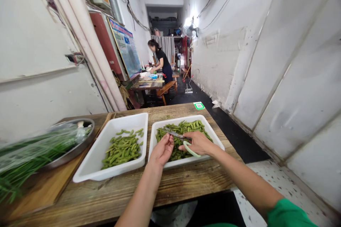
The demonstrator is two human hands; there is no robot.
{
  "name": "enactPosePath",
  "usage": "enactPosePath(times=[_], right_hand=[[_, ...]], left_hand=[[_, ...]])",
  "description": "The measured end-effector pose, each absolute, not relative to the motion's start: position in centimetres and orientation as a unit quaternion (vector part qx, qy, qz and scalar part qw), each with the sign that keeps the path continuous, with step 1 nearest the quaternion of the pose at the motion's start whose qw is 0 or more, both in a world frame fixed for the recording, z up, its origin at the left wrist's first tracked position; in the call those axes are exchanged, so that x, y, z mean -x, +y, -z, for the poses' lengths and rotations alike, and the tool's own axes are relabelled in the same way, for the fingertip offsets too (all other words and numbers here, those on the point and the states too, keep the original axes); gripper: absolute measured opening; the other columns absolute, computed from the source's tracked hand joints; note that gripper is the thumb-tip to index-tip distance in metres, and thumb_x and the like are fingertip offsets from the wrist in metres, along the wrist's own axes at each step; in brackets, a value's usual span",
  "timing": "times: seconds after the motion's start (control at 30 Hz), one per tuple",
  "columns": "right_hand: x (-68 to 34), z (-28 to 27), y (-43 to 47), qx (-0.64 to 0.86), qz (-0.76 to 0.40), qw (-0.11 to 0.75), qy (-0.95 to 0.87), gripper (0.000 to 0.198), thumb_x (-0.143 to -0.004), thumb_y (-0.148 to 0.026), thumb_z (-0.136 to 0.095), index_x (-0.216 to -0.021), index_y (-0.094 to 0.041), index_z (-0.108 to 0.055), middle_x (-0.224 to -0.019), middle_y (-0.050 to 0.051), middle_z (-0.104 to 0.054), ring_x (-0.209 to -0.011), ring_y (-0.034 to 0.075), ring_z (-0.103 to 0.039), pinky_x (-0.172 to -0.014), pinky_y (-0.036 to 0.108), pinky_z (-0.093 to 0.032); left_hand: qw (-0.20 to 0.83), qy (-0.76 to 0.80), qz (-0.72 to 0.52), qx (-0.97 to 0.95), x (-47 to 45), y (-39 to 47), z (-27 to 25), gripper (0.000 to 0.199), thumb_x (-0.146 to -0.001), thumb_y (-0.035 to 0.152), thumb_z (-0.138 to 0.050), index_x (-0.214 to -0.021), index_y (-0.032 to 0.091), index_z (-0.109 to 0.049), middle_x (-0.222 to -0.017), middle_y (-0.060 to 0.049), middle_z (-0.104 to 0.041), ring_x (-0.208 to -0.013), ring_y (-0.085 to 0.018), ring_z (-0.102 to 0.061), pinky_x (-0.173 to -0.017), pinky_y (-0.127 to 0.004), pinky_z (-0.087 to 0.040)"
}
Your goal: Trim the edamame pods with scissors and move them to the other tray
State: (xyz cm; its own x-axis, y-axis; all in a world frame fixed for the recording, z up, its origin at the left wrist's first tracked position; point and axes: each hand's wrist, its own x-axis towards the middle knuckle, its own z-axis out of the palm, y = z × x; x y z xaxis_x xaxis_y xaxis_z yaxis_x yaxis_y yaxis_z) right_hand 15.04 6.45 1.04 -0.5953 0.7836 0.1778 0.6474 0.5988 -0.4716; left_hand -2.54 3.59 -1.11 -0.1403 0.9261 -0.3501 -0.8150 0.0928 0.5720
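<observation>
My right hand point(198, 142) grips a pair of scissors point(192, 151) with pale green handles, its blades pointing left. Close by the blade tips is my left hand point(163, 149), palm turned up and fingers curled together; whatever they pinch is too small to make out. Both hands are over the right white tray point(218, 143), which holds many green soybean pods point(195, 125). To the left stands a second white tray point(92, 161), where a smaller heap of pods point(123, 150) lies toward the near right side.
On the left, a metal bowl point(90, 127) and long green stalks point(16, 170) under clear plastic rest by a wooden board point(50, 188). A green-and-white code card point(199, 105) lies at the wooden table's far edge. Beyond, a person point(165, 65) leans over another table point(146, 84).
</observation>
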Motion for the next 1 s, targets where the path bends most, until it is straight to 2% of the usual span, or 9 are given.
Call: enactPosePath(times=[0.17, 0.37, 0.43, 0.47, 0.53, 0.6, 0.7, 0.83, 1.0], right_hand=[[-15.6, -1.1, 6.7, 0.412, -0.186, 0.148, -0.880, 0.041, -0.072, -0.056, -0.059, -0.083, -0.018, -0.070, -0.059, 0.002, -0.060, -0.055, 0.013, -0.049, -0.050, 0.021, -0.028], [-17.5, -1.9, 7.0, 0.456, -0.148, 0.080, -0.874, 0.038, -0.071, -0.053, -0.061, -0.083, -0.019, -0.071, -0.070, 0.006, -0.068, -0.065, 0.018, -0.060, -0.053, 0.022, -0.033], [-18.4, -1.8, 7.0, 0.481, -0.133, 0.076, -0.863, 0.037, -0.068, -0.049, -0.067, -0.086, -0.017, -0.072, -0.077, 0.010, -0.070, -0.071, 0.022, -0.063, -0.057, 0.024, -0.036], [-18.8, -1.6, 7.0, 0.493, -0.126, 0.077, -0.857, 0.037, -0.067, -0.047, -0.068, -0.088, -0.016, -0.071, -0.080, 0.012, -0.070, -0.074, 0.024, -0.064, -0.059, 0.025, -0.038], [-19.3, -1.0, 6.7, 0.514, -0.116, 0.084, -0.846, 0.038, -0.069, -0.044, -0.067, -0.094, -0.016, -0.070, -0.084, 0.014, -0.070, -0.079, 0.027, -0.065, -0.063, 0.028, -0.040], [-19.5, -0.3, 6.4, 0.525, -0.112, 0.096, -0.838, 0.040, -0.073, -0.045, -0.063, -0.101, -0.017, -0.068, -0.086, 0.014, -0.071, -0.082, 0.027, -0.065, -0.066, 0.029, -0.041], [-19.3, 0.9, 6.3, 0.539, -0.121, 0.133, -0.823, 0.042, -0.076, -0.046, -0.060, -0.108, -0.019, -0.064, -0.090, 0.011, -0.071, -0.086, 0.026, -0.065, -0.069, 0.028, -0.042], [-19.3, 2.1, 6.7, 0.539, -0.184, 0.206, -0.796, 0.043, -0.074, -0.049, -0.061, -0.107, -0.021, -0.065, -0.089, 0.007, -0.071, -0.082, 0.022, -0.065, -0.068, 0.026, -0.043], [-19.6, 2.7, 6.9, 0.524, -0.211, 0.233, -0.792, 0.047, -0.073, -0.049, -0.061, -0.109, -0.019, -0.065, -0.084, 0.006, -0.071, -0.075, 0.020, -0.065, -0.066, 0.025, -0.043]], left_hand=[[0.638, 0.404, -0.648, -0.099, 2.1, 3.9, 1.4, 0.025, -0.085, -0.001, -0.043, -0.066, 0.009, -0.057, -0.067, -0.005, -0.059, -0.058, -0.004, -0.056, -0.055, -0.011, -0.050], [0.545, 0.487, -0.664, -0.158, 2.6, 3.4, 1.2, 0.009, -0.074, 0.002, -0.057, -0.073, 0.011, -0.061, -0.069, -0.005, -0.060, -0.062, -0.010, -0.055, -0.059, -0.020, -0.048], [0.423, 0.545, -0.693, -0.210, 4.7, 2.7, 0.4, 0.013, -0.072, 0.009, -0.062, -0.083, 0.015, -0.063, -0.077, -0.003, -0.060, -0.073, -0.012, -0.055, -0.071, -0.024, -0.047], [0.272, 0.613, -0.687, -0.280, 6.1, 2.4, -0.1, 0.017, -0.072, 0.013, -0.062, -0.088, 0.016, -0.063, -0.084, -0.004, -0.061, -0.080, -0.015, -0.056, -0.078, -0.028, -0.046], [0.013, 0.719, -0.568, -0.400, 8.8, 2.1, -1.2, 0.027, -0.071, 0.019, -0.060, -0.097, 0.017, -0.065, -0.105, -0.010, -0.060, -0.103, -0.026, -0.051, -0.094, -0.041, -0.037], [-0.087, 0.779, -0.436, -0.442, 10.4, 2.7, -2.0, 0.034, -0.071, 0.023, -0.059, -0.104, 0.017, -0.065, -0.121, -0.015, -0.054, -0.116, -0.034, -0.042, -0.097, -0.048, -0.030], [-0.006, 0.785, -0.300, -0.542, 9.9, 5.3, -2.0, 0.032, -0.077, 0.027, -0.052, -0.104, 0.017, -0.066, -0.115, -0.014, -0.060, -0.108, -0.028, -0.052, -0.092, -0.038, -0.036], [0.084, 0.783, -0.228, -0.573, 6.7, 10.2, -0.2, 0.020, -0.071, 0.034, -0.061, -0.066, 0.016, -0.069, -0.077, -0.013, -0.070, -0.082, -0.026, -0.063, -0.075, -0.031, -0.043], [0.096, 0.815, -0.225, -0.525, 5.3, 13.7, 1.5, 0.020, -0.065, 0.032, -0.067, -0.069, 0.012, -0.068, -0.088, -0.022, -0.069, -0.092, -0.031, -0.062, -0.073, -0.031, -0.043]])
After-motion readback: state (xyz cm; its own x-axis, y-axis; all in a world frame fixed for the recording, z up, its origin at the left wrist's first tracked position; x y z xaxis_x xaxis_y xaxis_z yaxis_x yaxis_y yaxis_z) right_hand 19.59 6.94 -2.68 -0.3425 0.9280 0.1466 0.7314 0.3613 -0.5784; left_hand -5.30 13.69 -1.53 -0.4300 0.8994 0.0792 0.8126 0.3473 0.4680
